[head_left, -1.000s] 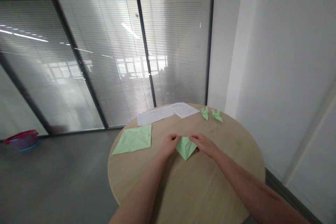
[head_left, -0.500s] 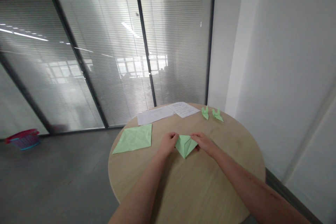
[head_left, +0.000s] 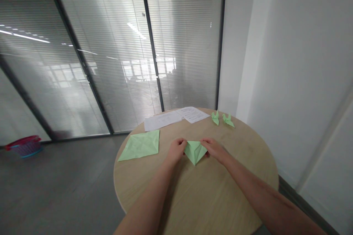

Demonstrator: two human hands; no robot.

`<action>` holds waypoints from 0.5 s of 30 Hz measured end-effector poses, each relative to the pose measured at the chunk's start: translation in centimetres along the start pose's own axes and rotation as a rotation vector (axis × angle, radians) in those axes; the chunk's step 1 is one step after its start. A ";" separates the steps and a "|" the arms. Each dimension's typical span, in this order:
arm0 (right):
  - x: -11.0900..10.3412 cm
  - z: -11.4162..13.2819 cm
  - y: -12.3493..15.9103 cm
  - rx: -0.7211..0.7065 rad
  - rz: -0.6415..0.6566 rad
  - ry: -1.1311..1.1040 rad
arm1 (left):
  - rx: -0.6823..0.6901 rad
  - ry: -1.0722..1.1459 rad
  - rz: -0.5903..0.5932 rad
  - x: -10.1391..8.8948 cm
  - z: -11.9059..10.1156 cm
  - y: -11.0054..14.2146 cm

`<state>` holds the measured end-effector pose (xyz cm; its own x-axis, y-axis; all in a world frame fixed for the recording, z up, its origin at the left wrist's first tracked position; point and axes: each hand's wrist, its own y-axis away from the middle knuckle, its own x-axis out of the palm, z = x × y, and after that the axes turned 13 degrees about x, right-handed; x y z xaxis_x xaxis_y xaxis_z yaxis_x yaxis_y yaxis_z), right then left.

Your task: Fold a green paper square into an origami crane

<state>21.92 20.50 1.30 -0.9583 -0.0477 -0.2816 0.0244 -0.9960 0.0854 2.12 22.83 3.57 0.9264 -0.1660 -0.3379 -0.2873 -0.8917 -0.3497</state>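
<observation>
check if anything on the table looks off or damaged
Nothing looks spilled or torn. Slightly untidy: the flat green sheet on the table is creased, with one corner near the left rim, and the two white sheets beyond it lie at different angles.

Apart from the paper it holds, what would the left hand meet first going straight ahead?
The left hand would probably reach the printed white sheet first, though the hand's height above the table is unclear.

The place looked like an office or meeting room: a dark-framed glass partition (head_left: 187, 51) with blinds, strip lights reflected in the panes, plain white walls (head_left: 300, 62), a grey floor (head_left: 82, 187), and a round table (head_left: 204, 202) with printed sheets (head_left: 192, 114).
</observation>
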 end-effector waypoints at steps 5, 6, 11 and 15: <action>0.0 -0.1 -0.1 -0.008 -0.011 -0.005 | -0.011 0.023 -0.011 0.0 0.1 -0.1; 0.0 -0.1 -0.1 -0.008 -0.015 -0.006 | -0.017 0.029 -0.019 0.0 0.1 -0.1; 0.0 -0.5 -0.4 -0.026 -0.013 0.015 | -0.044 0.052 -0.054 -0.1 -0.2 -0.2; 0.0 -0.2 -0.2 -0.040 -0.025 0.016 | -0.041 0.040 -0.051 -0.1 -0.2 -0.2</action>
<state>21.95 20.66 1.05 -0.9540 -0.0236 -0.2989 0.0121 -0.9991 0.0402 2.11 22.91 3.88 0.9486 -0.1360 -0.2856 -0.2304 -0.9157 -0.3292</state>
